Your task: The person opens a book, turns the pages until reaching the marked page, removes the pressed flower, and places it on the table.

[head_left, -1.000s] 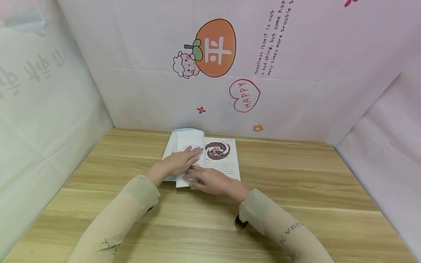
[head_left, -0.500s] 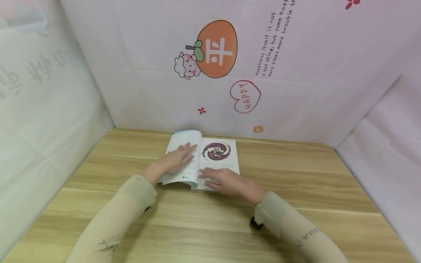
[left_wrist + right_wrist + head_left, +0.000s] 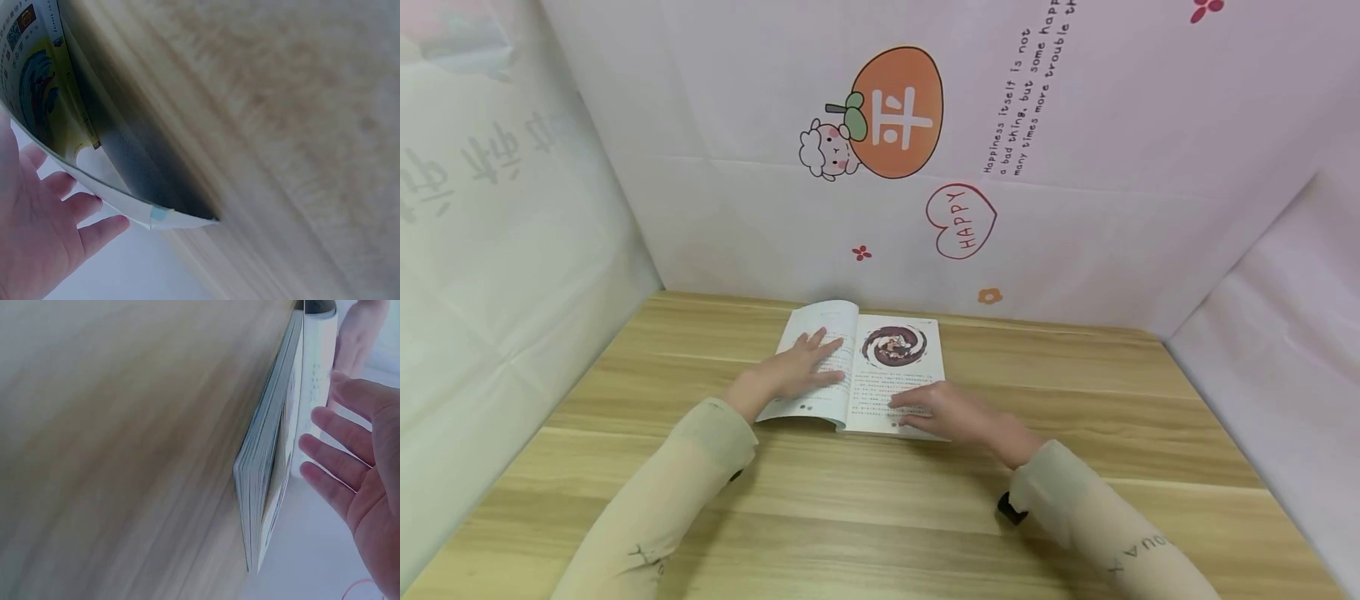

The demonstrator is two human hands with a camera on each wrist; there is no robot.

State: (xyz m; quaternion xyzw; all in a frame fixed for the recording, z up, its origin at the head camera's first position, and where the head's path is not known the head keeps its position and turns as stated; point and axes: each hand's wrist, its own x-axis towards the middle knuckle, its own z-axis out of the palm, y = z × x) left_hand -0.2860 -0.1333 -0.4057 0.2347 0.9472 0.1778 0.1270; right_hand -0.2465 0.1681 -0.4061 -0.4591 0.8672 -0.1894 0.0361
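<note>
A book (image 3: 868, 400) lies open on the wooden table near the back wall, a dark swirling picture at the top of its right page. Fingers spread, my left hand (image 3: 793, 367) rests on the curved left page. In the left wrist view, the colourful cover (image 3: 44, 94) bows up off the table beneath that hand (image 3: 47, 231). My right hand (image 3: 951, 408) is over the lower right part of the right page. The right wrist view has its fingers extended (image 3: 340, 456) beside the book's thick page block (image 3: 265, 444).
A pale printed cloth wall (image 3: 737, 225) rises right behind the book, and pale side walls (image 3: 1285, 275) flank the table (image 3: 865, 533). A dark band or device (image 3: 1012, 508) shows at my right cuff.
The loose pages have gone over to the left and lie under my left hand, leaving the right page uncovered. My right hand has slid right, away from the spine.
</note>
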